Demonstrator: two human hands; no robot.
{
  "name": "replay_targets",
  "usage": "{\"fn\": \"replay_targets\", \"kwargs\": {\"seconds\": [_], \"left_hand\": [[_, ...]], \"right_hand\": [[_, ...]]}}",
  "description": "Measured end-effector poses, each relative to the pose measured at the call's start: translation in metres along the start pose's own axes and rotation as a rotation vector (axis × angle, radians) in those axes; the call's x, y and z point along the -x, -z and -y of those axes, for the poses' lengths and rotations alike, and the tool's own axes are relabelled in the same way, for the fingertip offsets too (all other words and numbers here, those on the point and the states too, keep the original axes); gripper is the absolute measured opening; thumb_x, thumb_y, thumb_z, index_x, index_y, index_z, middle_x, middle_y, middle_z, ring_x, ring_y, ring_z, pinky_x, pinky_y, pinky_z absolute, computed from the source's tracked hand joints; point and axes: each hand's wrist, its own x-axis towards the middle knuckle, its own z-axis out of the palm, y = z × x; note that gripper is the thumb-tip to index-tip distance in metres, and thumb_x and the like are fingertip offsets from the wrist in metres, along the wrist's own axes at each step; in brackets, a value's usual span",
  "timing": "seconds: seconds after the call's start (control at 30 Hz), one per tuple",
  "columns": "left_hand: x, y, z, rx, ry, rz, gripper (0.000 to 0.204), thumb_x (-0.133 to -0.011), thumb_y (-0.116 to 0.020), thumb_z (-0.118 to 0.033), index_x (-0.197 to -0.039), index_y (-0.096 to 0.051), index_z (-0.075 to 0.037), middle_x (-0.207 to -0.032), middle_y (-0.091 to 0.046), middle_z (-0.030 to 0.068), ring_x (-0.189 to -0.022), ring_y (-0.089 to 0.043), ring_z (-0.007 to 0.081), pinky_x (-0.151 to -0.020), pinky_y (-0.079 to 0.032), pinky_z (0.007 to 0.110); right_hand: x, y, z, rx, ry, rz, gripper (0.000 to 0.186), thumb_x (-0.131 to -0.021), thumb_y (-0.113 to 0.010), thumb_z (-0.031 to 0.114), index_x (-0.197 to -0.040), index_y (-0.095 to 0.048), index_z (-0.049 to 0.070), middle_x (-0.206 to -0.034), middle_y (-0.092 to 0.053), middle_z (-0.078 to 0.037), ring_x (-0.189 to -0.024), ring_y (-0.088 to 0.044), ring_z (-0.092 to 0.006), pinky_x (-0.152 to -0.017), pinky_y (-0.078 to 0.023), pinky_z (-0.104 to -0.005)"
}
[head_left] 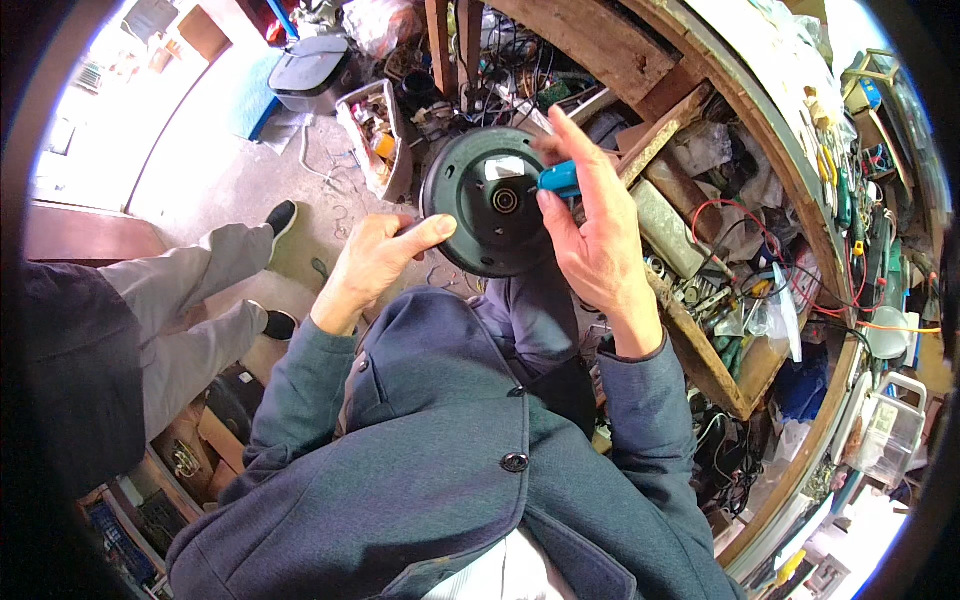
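A round black appliance base (478,232) is held up over my lap, its face toward me, with a ringed connector at its middle, a pale label and several small holes. My left hand (372,258) grips its left rim, thumb on top and fingers tucked behind. In my right hand (607,238), thumb and fingers pinch the teal handle of a screwdriver (560,179). The screwdriver's short shaft points left at the base's face, close to the label. Whether its tip sits in a hole or on a screw I cannot tell. My right index finger is extended upward.
A wooden bench (690,75) with cluttered shelves of tools and cables curves along the right. A white bin (378,140) of odds and ends and a grey lidded container (308,72) stand ahead on the floor. Another person's legs (190,290) are at the left.
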Motion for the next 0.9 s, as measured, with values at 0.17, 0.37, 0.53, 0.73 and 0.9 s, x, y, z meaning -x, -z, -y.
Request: {"fn": "replay_targets", "kwargs": {"seconds": [0.17,0.37,0.53,0.73,0.9], "left_hand": [[0.001,0.001,0.000,-0.004,0.013,0.005,0.062,-0.090,-0.072,-0.060,-0.084,-0.074,0.001,-0.077,-0.066,0.0030,-0.074,-0.056,0.0122,-0.072,-0.043,0.029],[0.006,0.001,-0.016,0.021,0.027,-0.004,0.063,-0.089,-0.072,-0.062,-0.082,-0.074,0.001,-0.076,-0.066,0.0036,-0.074,-0.056,0.0116,-0.071,-0.043,0.029],[0.002,0.000,-0.006,0.028,0.012,-0.008,0.062,-0.089,-0.074,-0.061,-0.083,-0.075,0.001,-0.077,-0.067,0.0042,-0.074,-0.057,0.0118,-0.071,-0.044,0.029],[-0.002,0.000,0.002,0.037,0.011,-0.002,0.063,-0.089,-0.074,-0.060,-0.083,-0.075,0.002,-0.077,-0.067,0.0034,-0.074,-0.058,0.0117,-0.072,-0.045,0.029],[-0.004,-0.001,0.002,0.034,0.006,-0.012,0.064,-0.088,-0.074,-0.062,-0.083,-0.075,0.002,-0.076,-0.066,0.0037,-0.073,-0.057,0.0118,-0.072,-0.045,0.029]], "right_hand": [[-0.003,0.006,0.004,0.200,0.018,0.102,0.076,-0.084,-0.074,0.002,-0.154,-0.047,0.009,-0.119,-0.066,-0.015,-0.104,-0.064,-0.0331,-0.094,-0.050,-0.0409],[-0.003,0.004,0.004,0.189,-0.086,0.091,0.074,-0.085,-0.074,0.000,-0.153,-0.048,0.008,-0.124,-0.065,-0.017,-0.114,-0.062,-0.0346,-0.100,-0.050,-0.0420],[-0.005,0.004,0.001,0.014,-0.036,0.045,0.072,-0.083,-0.081,0.011,-0.149,-0.053,0.009,-0.112,-0.068,-0.013,-0.099,-0.064,-0.0312,-0.089,-0.049,-0.0420],[-0.010,0.006,0.007,0.048,-0.008,0.071,0.071,-0.082,-0.080,0.005,-0.148,-0.054,0.009,-0.109,-0.066,-0.013,-0.098,-0.063,-0.0320,-0.089,-0.049,-0.0423],[-0.006,0.004,0.001,0.157,0.005,0.084,0.075,-0.083,-0.079,0.003,-0.151,-0.050,0.009,-0.120,-0.062,-0.016,-0.112,-0.060,-0.0341,-0.096,-0.050,-0.0418]]}}
